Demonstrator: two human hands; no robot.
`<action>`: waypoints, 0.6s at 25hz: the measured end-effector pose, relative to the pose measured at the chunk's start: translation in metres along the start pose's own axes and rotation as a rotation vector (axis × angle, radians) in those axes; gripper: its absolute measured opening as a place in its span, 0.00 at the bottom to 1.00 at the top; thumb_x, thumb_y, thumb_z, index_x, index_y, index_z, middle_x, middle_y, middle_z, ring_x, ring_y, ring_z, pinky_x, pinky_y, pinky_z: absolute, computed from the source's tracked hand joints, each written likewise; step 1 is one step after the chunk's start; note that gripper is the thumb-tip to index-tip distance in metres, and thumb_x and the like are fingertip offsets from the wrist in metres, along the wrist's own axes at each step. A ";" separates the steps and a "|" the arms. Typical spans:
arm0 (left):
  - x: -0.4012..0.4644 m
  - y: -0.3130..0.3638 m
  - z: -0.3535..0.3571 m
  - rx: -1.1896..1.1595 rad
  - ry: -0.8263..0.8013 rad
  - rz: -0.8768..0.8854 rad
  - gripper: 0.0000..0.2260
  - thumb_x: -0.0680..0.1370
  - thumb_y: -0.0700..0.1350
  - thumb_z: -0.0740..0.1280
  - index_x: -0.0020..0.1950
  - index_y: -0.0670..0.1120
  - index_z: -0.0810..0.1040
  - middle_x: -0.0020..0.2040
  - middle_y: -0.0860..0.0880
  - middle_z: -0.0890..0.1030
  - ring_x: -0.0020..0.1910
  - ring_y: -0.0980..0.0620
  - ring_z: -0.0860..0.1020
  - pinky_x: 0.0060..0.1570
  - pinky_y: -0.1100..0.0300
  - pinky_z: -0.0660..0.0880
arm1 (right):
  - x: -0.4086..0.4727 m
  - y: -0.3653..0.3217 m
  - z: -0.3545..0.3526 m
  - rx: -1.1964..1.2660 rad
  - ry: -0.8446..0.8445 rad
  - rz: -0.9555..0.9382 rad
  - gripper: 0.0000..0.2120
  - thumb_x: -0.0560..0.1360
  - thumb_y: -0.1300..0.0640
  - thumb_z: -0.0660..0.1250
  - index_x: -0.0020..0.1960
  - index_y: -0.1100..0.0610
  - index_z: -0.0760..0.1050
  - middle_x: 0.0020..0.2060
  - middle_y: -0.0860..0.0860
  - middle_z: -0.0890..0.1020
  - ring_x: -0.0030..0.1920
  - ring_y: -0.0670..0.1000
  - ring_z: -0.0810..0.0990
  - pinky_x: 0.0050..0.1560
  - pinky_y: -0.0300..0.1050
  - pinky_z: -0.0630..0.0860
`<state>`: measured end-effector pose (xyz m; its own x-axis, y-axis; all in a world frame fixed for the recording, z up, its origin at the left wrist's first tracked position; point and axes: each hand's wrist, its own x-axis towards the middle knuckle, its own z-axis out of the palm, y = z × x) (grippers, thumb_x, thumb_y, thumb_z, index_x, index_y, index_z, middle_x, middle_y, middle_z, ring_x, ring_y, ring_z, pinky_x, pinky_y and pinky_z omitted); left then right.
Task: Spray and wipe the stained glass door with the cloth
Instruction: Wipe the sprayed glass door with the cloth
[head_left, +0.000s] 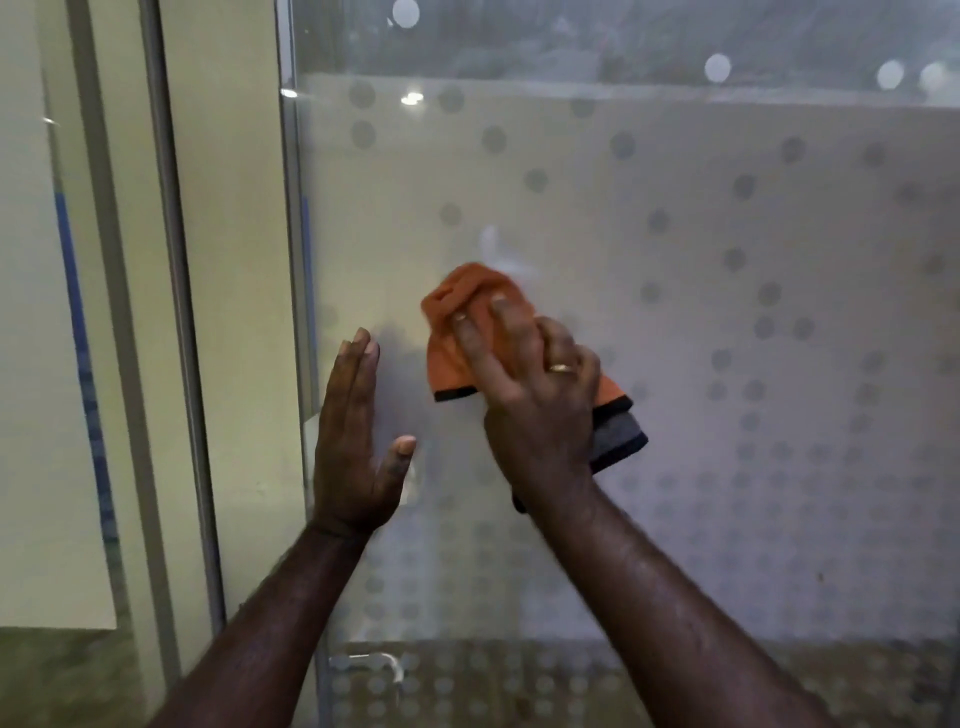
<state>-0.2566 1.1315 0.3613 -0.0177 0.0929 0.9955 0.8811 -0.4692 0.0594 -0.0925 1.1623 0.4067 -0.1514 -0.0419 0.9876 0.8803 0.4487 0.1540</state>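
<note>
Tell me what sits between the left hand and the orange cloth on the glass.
Nothing: in the head view only bare frosted glass door shows between the flat left hand and the orange cloth that the right hand grips.

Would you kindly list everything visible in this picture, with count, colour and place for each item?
glass door: one, frosted with grey dots, clear strip along the top, fills the middle and right of the view
smear: one, whitish, on the glass just above the cloth
cloth: one, orange with dark edging and a grey layer, bunched against the glass near the centre
door handle: one, silver, low near the door's left edge
door frame: one, grey metal, upright, left of the glass
ring: one, gold, on a finger of the right hand
left hand: one, fingers straight, at the glass left of the cloth
right hand: one, pressing the cloth to the glass
</note>
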 end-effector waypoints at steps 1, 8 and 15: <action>0.000 -0.001 0.000 0.004 -0.001 0.005 0.36 0.80 0.63 0.50 0.73 0.33 0.60 0.76 0.40 0.60 0.77 0.41 0.58 0.76 0.49 0.56 | 0.011 0.014 -0.002 -0.017 0.018 0.051 0.26 0.74 0.63 0.56 0.68 0.45 0.72 0.68 0.53 0.75 0.58 0.61 0.76 0.52 0.55 0.71; 0.000 -0.002 0.000 0.029 -0.019 0.026 0.37 0.79 0.63 0.50 0.74 0.33 0.60 0.76 0.40 0.60 0.77 0.39 0.57 0.76 0.46 0.56 | 0.003 0.112 -0.024 -0.103 -0.010 0.441 0.35 0.69 0.64 0.62 0.72 0.43 0.63 0.72 0.53 0.67 0.62 0.63 0.70 0.56 0.58 0.70; -0.004 -0.004 0.002 0.085 0.000 0.093 0.35 0.80 0.61 0.51 0.74 0.33 0.59 0.75 0.38 0.60 0.76 0.38 0.58 0.75 0.43 0.56 | -0.061 0.209 -0.046 -0.228 -0.110 0.609 0.34 0.68 0.64 0.61 0.72 0.45 0.63 0.74 0.52 0.65 0.64 0.64 0.69 0.58 0.58 0.70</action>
<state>-0.2592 1.1347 0.3567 0.0659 0.0522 0.9965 0.9158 -0.3996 -0.0396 0.1212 1.2177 0.3804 0.3696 0.2562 0.8932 0.8945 0.1623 -0.4166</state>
